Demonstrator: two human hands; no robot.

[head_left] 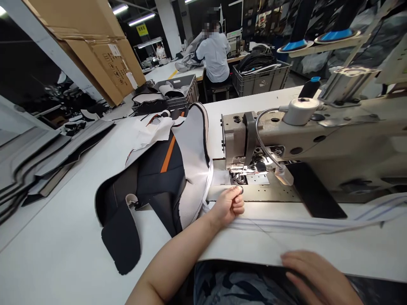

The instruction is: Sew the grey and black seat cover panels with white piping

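My left hand (229,206) is closed in front of the sewing machine (318,131), pinching a small dark round piece (241,190) that looks like a bobbin. Right beside it, the plate near the needle is uncovered and the round metal hook (241,178) shows. A thin thread (262,230) slants from near my left hand toward my right hand (318,275). Motion smears my right hand at the table's front edge, so its grip is unclear. Left of the machine lies a sewn fabric piece (194,169) in light grey and black with orange strips.
A black phone-like slab (313,190) leans against the machine bed. A striped translucent strip (302,224) crosses the table's right side. Stacked fabric panels (57,156) lie far left, below a cardboard box (104,63). Behind, a person (216,57) sits between grey crates (259,82).
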